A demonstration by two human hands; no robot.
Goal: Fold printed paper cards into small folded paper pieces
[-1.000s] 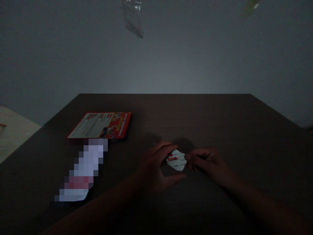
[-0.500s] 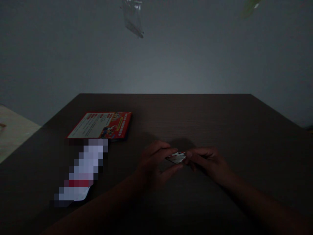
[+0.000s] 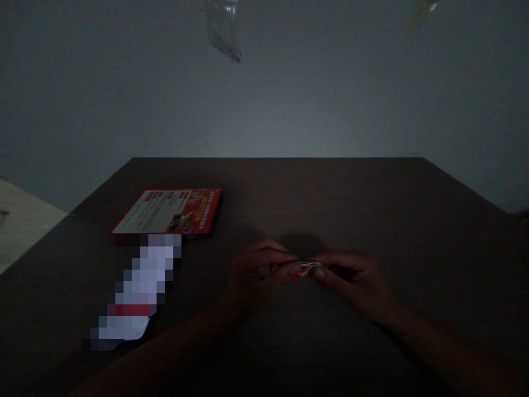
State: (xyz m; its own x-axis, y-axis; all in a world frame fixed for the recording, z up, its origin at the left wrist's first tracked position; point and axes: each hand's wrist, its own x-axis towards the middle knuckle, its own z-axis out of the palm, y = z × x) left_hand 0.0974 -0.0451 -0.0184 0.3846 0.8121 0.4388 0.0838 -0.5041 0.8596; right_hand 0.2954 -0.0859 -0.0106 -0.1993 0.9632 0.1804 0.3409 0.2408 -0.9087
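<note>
A small folded piece of red and white printed paper (image 3: 305, 269) is pinched between my two hands just above the dark wooden table (image 3: 372, 209). My left hand (image 3: 254, 278) grips its left side with thumb and fingers closed. My right hand (image 3: 353, 278) pinches its right side. Only a thin edge of the paper shows; the rest is hidden by my fingers. The scene is dim.
A red and white printed leaflet (image 3: 169, 212) lies flat at the table's left rear. Nearer, a blurred-out white and red paper (image 3: 136, 295) lies at the left. A grey wall rises behind the table, with a clear plastic item (image 3: 223, 30) hanging at the top.
The paper has been folded smaller and tipped edge-on; a broad white diamond face showed earlier, now only a thin red sliver remains. Both hands stayed in place, fingers closing together.
</note>
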